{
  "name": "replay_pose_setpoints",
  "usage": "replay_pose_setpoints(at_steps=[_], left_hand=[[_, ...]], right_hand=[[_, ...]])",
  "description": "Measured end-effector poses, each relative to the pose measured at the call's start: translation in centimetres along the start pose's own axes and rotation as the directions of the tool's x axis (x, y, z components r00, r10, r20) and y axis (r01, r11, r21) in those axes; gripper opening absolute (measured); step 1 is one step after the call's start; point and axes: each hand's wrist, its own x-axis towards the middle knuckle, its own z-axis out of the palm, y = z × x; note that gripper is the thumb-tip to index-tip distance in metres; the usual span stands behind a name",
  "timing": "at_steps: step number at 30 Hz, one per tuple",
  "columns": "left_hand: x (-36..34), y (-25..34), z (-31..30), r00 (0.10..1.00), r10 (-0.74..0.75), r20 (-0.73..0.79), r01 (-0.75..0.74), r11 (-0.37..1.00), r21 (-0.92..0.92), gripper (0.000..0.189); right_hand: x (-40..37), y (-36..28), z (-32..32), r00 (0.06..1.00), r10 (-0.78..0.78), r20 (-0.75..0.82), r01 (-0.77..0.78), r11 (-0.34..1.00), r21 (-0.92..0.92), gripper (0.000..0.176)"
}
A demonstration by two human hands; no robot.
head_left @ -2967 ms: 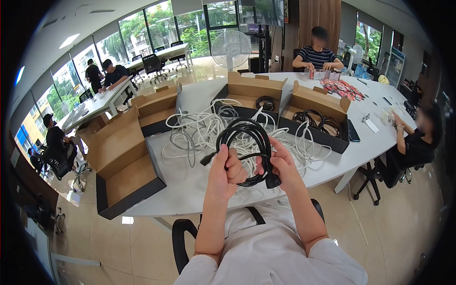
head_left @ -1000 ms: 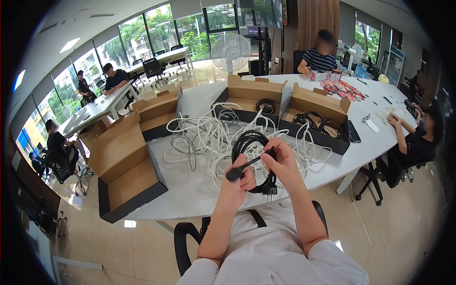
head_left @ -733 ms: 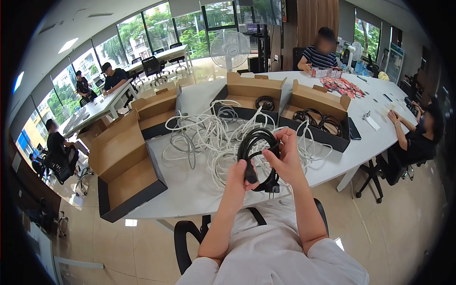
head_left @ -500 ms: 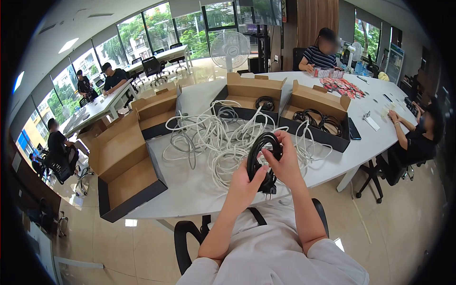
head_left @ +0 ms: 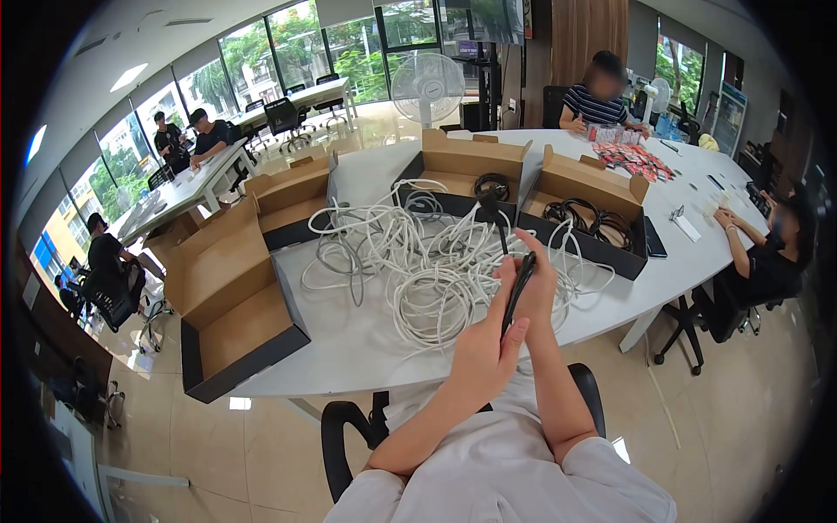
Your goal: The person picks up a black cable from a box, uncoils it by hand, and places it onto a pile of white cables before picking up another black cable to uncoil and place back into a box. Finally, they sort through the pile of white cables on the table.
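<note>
A coiled black power cord is between my two hands above the table's front edge, seen almost edge-on. My left hand is closed around its near side, thumb pointing up. My right hand grips the coil from the far right side. One end of the cord, with a black connector, sticks up past my fingers. Behind and left of my hands lies a tangled heap of white and grey cables on the white table. Part of the coil is hidden by my fingers.
Open cardboard boxes surround the heap: one at front left, one at back left, one behind and one at right. The last two hold black cords. A phone lies beside the right box. People sit at the table's far and right sides.
The coil has turned from facing me to nearly edge-on. Its loose end, earlier hanging below with a plug visible, is replaced in view by a connector pointing up. Both hands have shifted slightly.
</note>
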Motion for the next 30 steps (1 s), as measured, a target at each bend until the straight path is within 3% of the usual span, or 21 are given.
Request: replay_pose_setpoints(at_steps=[2,5,9,12,15,20,21,24,27,30], left_hand=[[0.1,-0.3,-0.4,0.997,-0.070,0.037,0.072,0.996,-0.052,0.046],[0.3,-0.8,-0.5,0.991,-0.126,0.041,0.132,0.971,-0.199,0.035],[0.5,-1.4,-1.3,0.983,-0.153,0.100,0.182,0.877,-0.445,0.030],[0.9,-1.6,-2.4,0.968,-0.188,0.165,0.247,0.816,-0.522,0.032],[1.2,-1.7,-3.1,0.931,-0.243,0.273,0.364,0.685,-0.631,0.034],[1.3,-1.8,-3.4,0.914,-0.239,0.329,0.404,0.623,-0.669,0.033],[1.2,-1.9,-3.4,0.913,-0.241,0.330,0.407,0.612,-0.678,0.033],[1.6,-3.6,-5.0,0.879,-0.270,0.393,0.475,0.433,-0.766,0.034],[1.6,-4.7,-5.3,0.847,-0.166,0.506,0.532,0.223,-0.817,0.033],[1.6,-4.4,-4.7,0.845,-0.195,0.499,0.535,0.277,-0.798,0.033]], right_hand=[[0.5,-1.1,-0.9,0.983,0.136,0.127,-0.165,0.953,0.255,0.042],[1.3,-1.6,-2.2,0.898,0.301,0.321,-0.427,0.773,0.469,0.043],[1.1,-1.8,-3.2,0.876,0.228,0.424,-0.448,0.708,0.546,0.046],[1.0,-2.1,-3.5,0.862,0.285,0.418,-0.492,0.665,0.561,0.046],[1.1,-0.6,-4.2,0.832,0.220,0.509,-0.523,0.616,0.590,0.044],[0.8,-0.4,-4.6,0.824,0.132,0.551,-0.510,0.597,0.619,0.047],[0.8,-0.6,-4.7,0.825,0.114,0.554,-0.499,0.608,0.617,0.050],[1.3,-2.3,-5.6,0.711,-0.229,0.664,-0.412,0.630,0.659,0.069],[1.5,-1.7,-5.8,0.680,-0.149,0.718,-0.491,0.635,0.597,0.093],[1.0,-2.0,-5.4,0.719,-0.155,0.677,-0.475,0.603,0.641,0.106]])
